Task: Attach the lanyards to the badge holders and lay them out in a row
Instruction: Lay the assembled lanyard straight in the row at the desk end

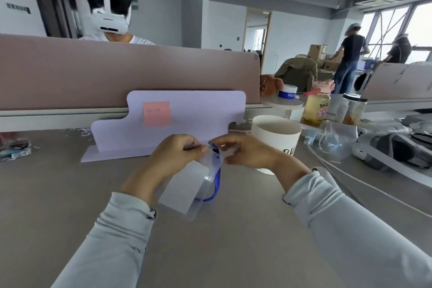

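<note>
Desk [70, 206], left hand [177, 154] pinching badge holder [187, 189], right hand [247, 152] pinching lanyard [217, 182]

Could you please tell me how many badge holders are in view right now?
1. The badge holder is held above the desk between the left hand and right hand, a blue lanyard hanging behind it. The blurred pile at the desk's left edge may hide more.

Badge holder [187, 190]: clear, glossy, pliant plastic; the card [180, 188] inside is matt white paper. Lanyard [216, 188]: blue band, cloth by its look. Desk [70, 194]: smooth, matt grey-brown top. Sleeves [112, 241]: pale grey cloth, matt. Board [198, 110]: smooth, matt lilac sheet. Note [156, 113]: pink paper. Tub [275, 138]: matt white wall. Bottle [315, 110]: clear and glossy. Partition [117, 72]: matt pinkish-brown face.
</note>
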The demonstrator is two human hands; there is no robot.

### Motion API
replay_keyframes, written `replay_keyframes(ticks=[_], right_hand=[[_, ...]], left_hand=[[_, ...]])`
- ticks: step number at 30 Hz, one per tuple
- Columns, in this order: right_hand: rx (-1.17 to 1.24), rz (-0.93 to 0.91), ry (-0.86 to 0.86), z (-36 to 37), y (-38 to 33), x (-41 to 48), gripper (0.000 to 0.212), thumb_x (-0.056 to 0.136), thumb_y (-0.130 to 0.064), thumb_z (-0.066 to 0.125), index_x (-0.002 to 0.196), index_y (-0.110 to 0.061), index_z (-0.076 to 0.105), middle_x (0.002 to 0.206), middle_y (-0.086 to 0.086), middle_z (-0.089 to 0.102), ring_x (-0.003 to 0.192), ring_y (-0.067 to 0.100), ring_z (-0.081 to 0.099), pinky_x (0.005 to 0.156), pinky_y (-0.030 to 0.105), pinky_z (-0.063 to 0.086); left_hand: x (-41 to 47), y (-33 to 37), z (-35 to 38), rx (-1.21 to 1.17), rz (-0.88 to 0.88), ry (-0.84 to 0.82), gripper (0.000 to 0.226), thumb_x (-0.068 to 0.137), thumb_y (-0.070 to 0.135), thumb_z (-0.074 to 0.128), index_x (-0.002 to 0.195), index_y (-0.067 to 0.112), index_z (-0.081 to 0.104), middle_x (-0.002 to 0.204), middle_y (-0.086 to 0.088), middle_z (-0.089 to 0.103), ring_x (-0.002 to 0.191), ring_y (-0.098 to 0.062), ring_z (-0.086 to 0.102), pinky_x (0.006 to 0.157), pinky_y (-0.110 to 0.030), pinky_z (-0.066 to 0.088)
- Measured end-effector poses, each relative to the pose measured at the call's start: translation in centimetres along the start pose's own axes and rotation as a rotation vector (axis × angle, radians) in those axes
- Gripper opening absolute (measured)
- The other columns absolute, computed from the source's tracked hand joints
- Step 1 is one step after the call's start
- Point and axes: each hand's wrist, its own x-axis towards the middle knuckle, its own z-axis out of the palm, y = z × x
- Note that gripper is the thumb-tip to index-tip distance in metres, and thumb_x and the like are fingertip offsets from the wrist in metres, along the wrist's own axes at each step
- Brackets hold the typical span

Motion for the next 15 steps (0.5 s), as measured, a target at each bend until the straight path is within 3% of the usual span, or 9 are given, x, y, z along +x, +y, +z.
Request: replay_keyframes(ticks=[2, 5, 8, 10, 13, 15], right_hand=[[-0.001, -0.007, -0.045, 2.0, -0.8, 0.6, 0.043, 0.075, -0.002, 0.073, 0.115, -0.013, 0.063, 0.098, -0.016, 0.06, 0.082, -0.003, 0.053, 0.068, 0.001, 0.041], [0.042, -0.048, -0.113, 5.5, -2.8, 1.5, 0.035, 0.075, -0.011, 0.076, 0.108, -0.011, 0.066, 0.101, -0.006, 0.065, 0.084, -0.003, 0.056, 0.071, 0.0, 0.04], [0.138, -0.09, -0.202, 9.2, -5.6, 2.4, 0.034, 0.075, -0.011, 0.075, 0.104, -0.018, 0.059, 0.1, -0.002, 0.064, 0.091, 0.003, 0.059, 0.08, 0.008, 0.044], [0.142, -0.126, -0.266, 11.7, -7.5, 3.1, 0.029, 0.08, -0.009, 0.07, 0.103, -0.021, 0.058, 0.092, -0.002, 0.064, 0.087, 0.006, 0.059, 0.082, 0.014, 0.045], [0.064, -0.177, -0.308, 14.7, -10.1, 3.7, 0.012, 0.086, -0.005, 0.058, 0.088, -0.017, 0.061, 0.08, -0.001, 0.06, 0.074, 0.012, 0.053, 0.071, 0.022, 0.041], [0.103, -0.174, -0.321, 16.0, -11.6, 3.9, 0.018, 0.086, -0.004, 0.054, 0.078, -0.019, 0.057, 0.072, -0.003, 0.054, 0.065, 0.01, 0.045, 0.065, 0.022, 0.037]], left_hand=[[-2.1, -0.5, -1.9, -0.002, -0.067, -0.002, 0.02, 0.085, 0.032, 0.063, 0.07, 0.019, 0.062, 0.066, 0.01, 0.066, 0.069, -0.013, 0.058, 0.069, -0.03, 0.043], [-5.6, -1.6, -5.0, -0.022, -0.166, -0.01, 0.01, 0.083, 0.026, 0.067, 0.074, 0.021, 0.064, 0.077, 0.004, 0.068, 0.076, -0.013, 0.061, 0.078, -0.032, 0.047], [-9.2, -2.4, -8.3, -0.029, -0.219, -0.032, 0.009, 0.081, 0.019, 0.068, 0.074, 0.019, 0.063, 0.073, 0.004, 0.066, 0.071, -0.009, 0.059, 0.079, -0.032, 0.047], [-11.8, -2.7, -10.2, -0.002, -0.275, -0.064, 0.006, 0.083, 0.016, 0.067, 0.079, 0.015, 0.063, 0.073, 0.003, 0.063, 0.067, -0.006, 0.057, 0.074, -0.023, 0.046], [-15.3, -3.7, -12.3, 0.018, -0.369, -0.078, 0.007, 0.085, 0.014, 0.064, 0.078, 0.014, 0.062, 0.07, 0.003, 0.063, 0.059, 0.0, 0.057, 0.069, -0.018, 0.045], [-17.4, -4.9, -13.3, 0.05, -0.441, -0.06, 0.006, 0.085, 0.015, 0.064, 0.079, 0.015, 0.062, 0.068, 0.004, 0.065, 0.061, -0.002, 0.06, 0.071, -0.021, 0.046]])
